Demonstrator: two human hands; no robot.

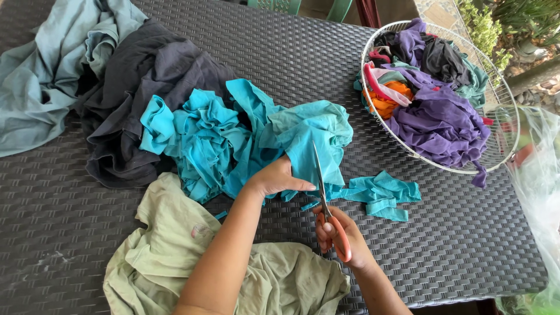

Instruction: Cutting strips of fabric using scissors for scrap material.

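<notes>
Scissors (322, 185) in the right hand (338, 236), orange handles, fingers closed through the loops; blades point away from the person, slightly parted, set into the edge of the teal cloth (303, 137). Left hand (277, 178) lies on the same cloth just left of the blades, fingers curled over and gripping a fold, thumb stretched toward the blade. Cloth sits mid-table, bunched and crumpled, its left part a heap of ruffled teal folds.

Cut teal pieces (382, 195) lie just right of the scissors, flat on the table, touching the trailing edge of the main cloth. A small teal scrap (220, 215) lies by the left forearm.

Pale green garment (169, 251) at the near edge, under the left forearm, spread and creased. Dark grey garment (146, 87) behind the teal heap, touching it. Grey-blue cloth (46, 70) at the far left corner, overlapping the dark one.

White wire basket (501, 93) at far right, tilted toward the viewer, holding purple, orange, pink, dark and teal strips; one purple end hangs over the near rim. Clear plastic bag (539, 175) at the right table edge, beside the basket.

Table (326, 58): dark woven-pattern surface, outdoors, plants beyond the far right corner
</notes>
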